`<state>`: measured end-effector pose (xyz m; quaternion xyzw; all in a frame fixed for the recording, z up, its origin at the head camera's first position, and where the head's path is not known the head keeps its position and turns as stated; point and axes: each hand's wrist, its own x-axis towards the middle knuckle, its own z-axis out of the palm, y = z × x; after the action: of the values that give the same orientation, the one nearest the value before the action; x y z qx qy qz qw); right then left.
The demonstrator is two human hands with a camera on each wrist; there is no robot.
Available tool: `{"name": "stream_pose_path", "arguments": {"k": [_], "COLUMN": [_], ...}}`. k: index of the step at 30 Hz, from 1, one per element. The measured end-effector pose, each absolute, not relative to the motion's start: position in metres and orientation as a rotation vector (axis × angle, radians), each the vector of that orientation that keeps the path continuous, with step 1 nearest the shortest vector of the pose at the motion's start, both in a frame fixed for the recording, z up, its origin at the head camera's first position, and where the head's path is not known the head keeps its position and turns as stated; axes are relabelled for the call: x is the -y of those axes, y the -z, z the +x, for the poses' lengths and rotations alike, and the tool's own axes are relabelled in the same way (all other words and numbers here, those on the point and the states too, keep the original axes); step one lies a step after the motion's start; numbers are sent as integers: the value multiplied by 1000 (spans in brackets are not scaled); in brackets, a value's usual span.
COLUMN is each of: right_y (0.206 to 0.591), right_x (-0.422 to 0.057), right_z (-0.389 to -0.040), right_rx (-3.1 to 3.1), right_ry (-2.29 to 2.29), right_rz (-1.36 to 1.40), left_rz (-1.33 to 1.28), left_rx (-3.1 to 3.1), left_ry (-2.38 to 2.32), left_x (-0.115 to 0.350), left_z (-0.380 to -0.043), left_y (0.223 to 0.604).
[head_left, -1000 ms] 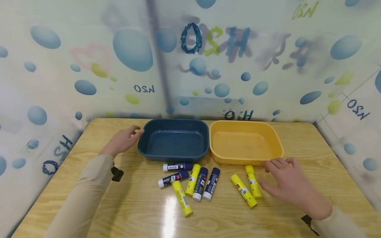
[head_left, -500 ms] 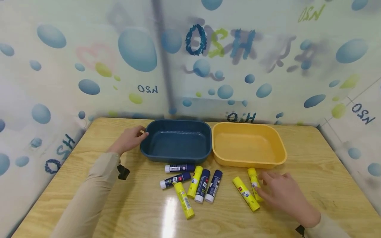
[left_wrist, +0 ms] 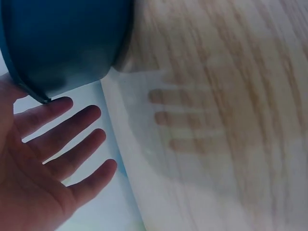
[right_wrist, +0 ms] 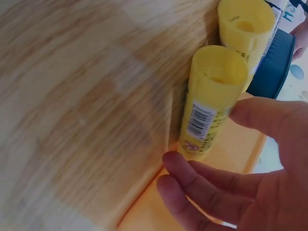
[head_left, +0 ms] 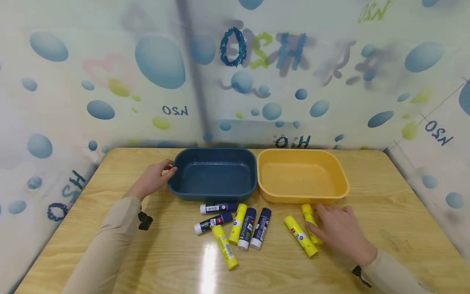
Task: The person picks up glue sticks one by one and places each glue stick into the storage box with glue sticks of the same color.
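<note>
Two trays stand side by side at the back of the table in the head view, a dark blue one (head_left: 220,194) and a yellow one (head_left: 304,199). At the blue tray's left rim is my left hand (head_left: 150,179); its thumb laps over the rim and the index fingertip meets it from outside, the other fingers spread. My right hand (head_left: 343,232) is at the rightmost yellow glue stick (head_left: 306,212), thumb on one side and fingertips by its far end. That stick lies in front of the yellow tray. Beside it lies another yellow glue stick (head_left: 300,236).
Left of these, several glue sticks lie loosely together: a dark blue one (head_left: 218,208), a blue one with a white end (head_left: 260,228), and a yellow one (head_left: 225,248) nearest the front. A patterned wall covering (head_left: 235,102) rises behind the wooden table (head_left: 165,253).
My right hand has moved left and down onto the rightmost yellow glue stick. My left hand has closed in on the blue tray's rim. The trays and glue sticks keep their places.
</note>
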<state>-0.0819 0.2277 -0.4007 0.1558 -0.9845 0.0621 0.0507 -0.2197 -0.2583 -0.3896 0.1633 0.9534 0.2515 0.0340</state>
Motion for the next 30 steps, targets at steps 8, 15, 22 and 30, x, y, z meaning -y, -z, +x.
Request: {"name": "stream_pose_path", "arguments": {"k": [8, 15, 22, 30], "right_y": [404, 405, 404, 394], "right_x": [-226, -222, -219, -216], "right_z": [-89, -89, -89, -88], "right_rx": [2984, 3084, 3145, 3113], "right_ry": [-212, -311, -345, -371], "right_rz": [520, 496, 506, 540], "left_rz": [526, 529, 528, 545], "left_rx": [-2940, -2922, -2896, -2916], "left_ry": [-787, -788, -840, -857], "left_x": [259, 260, 260, 261], "left_z": [-217, -217, -215, -215], "left_y": [393, 395, 397, 398]}}
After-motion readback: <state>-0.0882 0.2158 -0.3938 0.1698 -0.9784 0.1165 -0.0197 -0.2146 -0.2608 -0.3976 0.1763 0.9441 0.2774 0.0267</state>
